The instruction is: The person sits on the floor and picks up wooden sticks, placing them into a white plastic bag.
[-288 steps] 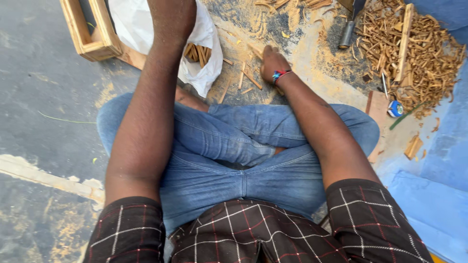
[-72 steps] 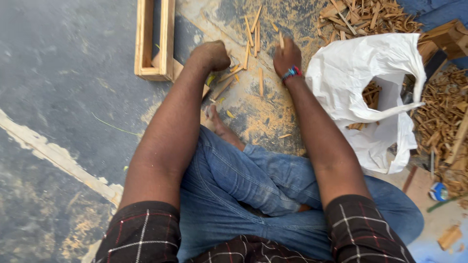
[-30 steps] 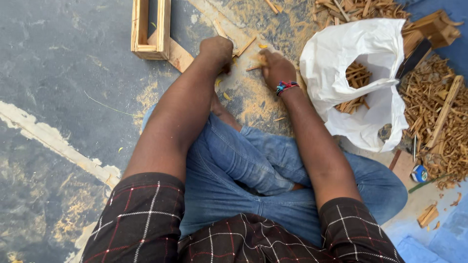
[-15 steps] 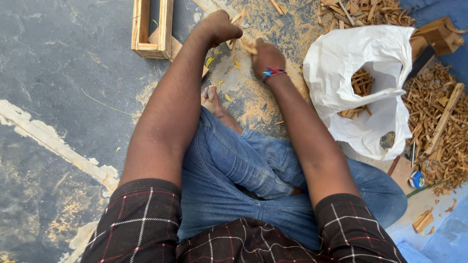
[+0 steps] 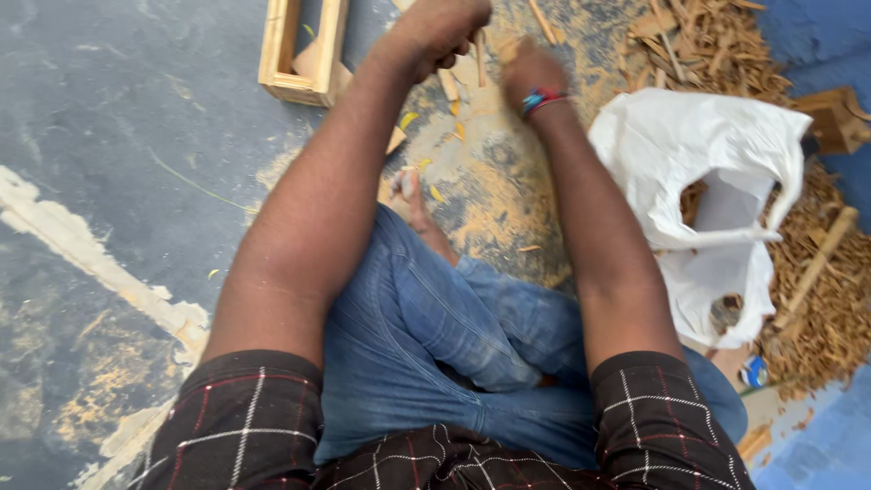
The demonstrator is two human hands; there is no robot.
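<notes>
My left hand is at the top of the view, fingers closed around a few thin wooden sticks that poke out below the fist. Just to its right, my right hand, with a red and blue wristband, is curled over a small tan wood piece on the sawdust-covered floor. Both hands are motion-blurred. More short sticks lie on the floor under the hands.
A wooden frame lies at the upper left. A white plastic bag with wood scraps inside sits to the right, beside piles of wood offcuts. My crossed legs in jeans and a bare foot fill the middle.
Both hands have reached farther forward over the sawdust patch and drawn closer together. The left hand has closed on sticks. The view has swung so the bag sits lower right.
</notes>
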